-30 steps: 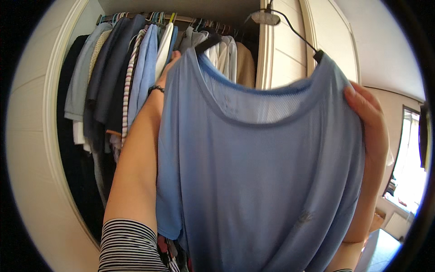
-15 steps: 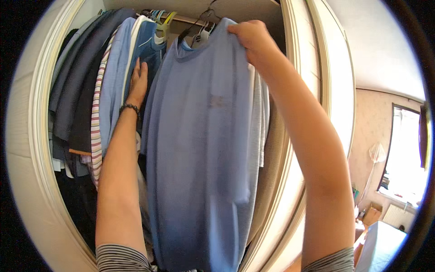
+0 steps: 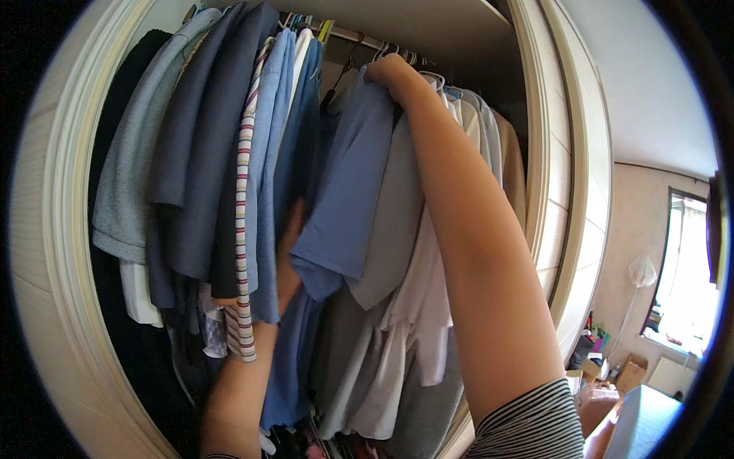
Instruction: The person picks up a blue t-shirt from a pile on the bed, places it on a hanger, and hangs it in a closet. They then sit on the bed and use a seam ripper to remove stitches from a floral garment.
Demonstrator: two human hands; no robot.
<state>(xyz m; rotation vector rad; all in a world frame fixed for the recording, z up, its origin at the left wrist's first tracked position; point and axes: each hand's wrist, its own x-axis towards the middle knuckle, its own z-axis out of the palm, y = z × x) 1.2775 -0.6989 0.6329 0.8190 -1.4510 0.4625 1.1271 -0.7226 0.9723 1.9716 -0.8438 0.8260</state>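
A blue T-shirt (image 3: 344, 199) hangs side-on in the middle of the wardrobe, its short sleeve toward me. My right hand (image 3: 390, 74) is up near the rail, closed on the shirt's shoulder by the hanger. Lower down, my left hand (image 3: 292, 249) reaches in between that shirt and a darker blue garment (image 3: 303, 130) to its left. Its fingers look stretched upward and open, though blurred and partly covered by the shirt's sleeve. A striped garment (image 3: 244, 183) and a light blue shirt (image 3: 264, 176) hang in front of my left forearm.
The rail (image 3: 355, 34) carries several hangers. Dark jackets (image 3: 229, 145) and a grey garment (image 3: 141, 145) crowd the left; grey and pale clothes (image 3: 424, 306) hang right. The white door frame (image 3: 547, 153) borders the wardrobe. Beyond it are a window (image 3: 680, 260) and a bed (image 3: 638, 424).
The blue T-shirt, earlier spread front-on toward me, is now turned side-on among the hanging clothes. My right hand stays at its shoulder; my left hand is lower and deeper between garments.
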